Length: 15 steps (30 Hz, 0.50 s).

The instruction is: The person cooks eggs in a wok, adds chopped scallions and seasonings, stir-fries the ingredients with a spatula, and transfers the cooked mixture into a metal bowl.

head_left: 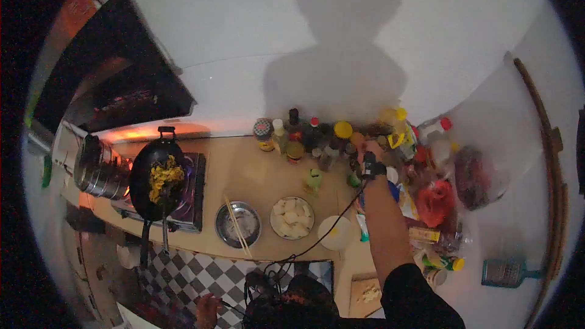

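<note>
My right arm stretches forward over the counter. My right hand [367, 152], a dark band at its wrist, is among the seasoning bottles and jars at the wall, near a jar with a yellow lid [343, 130]. Its fingers are too dim and covered to show whether they hold anything. Low at the front, my left hand [209, 311] hangs with loosely bent fingers apart, beside a thin black cable, and no held item shows. On the stove at left sits a black wok [141, 180] with yellow food [166, 178] and a metal spatula [164, 231] in it.
Chopsticks [237, 228] lie across a metal basin [220, 222]. Beside it are a plate of white pieces [292, 218] and a white bowl [335, 240]. Bags, including a red one [436, 202], crowd the right. A stacked metal pot [100, 176] stands left of the wok.
</note>
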### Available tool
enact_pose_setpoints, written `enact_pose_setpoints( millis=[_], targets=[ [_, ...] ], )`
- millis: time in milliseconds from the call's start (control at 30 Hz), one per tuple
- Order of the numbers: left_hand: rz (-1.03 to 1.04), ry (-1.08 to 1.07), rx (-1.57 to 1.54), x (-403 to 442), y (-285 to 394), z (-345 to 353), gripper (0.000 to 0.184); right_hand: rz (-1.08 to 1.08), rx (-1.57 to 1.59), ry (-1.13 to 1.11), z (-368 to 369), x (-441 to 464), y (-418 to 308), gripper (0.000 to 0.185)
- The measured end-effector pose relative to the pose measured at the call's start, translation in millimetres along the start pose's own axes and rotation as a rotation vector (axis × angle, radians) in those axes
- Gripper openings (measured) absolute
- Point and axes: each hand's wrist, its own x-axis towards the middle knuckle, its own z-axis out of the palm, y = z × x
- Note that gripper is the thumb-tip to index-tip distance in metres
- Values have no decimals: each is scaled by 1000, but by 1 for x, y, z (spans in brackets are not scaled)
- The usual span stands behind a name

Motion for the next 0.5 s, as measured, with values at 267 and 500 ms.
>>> enact_pose_setpoints(
  millis=[267, 500],
  targets=[
    [-29, -193, 358, 2, 58, -1, 34, 81, -5, -45, -20, 10, 7, 24],
    [124, -247, 358, 28, 100, 0, 35, 356, 873, 9, -88, 5, -44, 15]
  ],
)
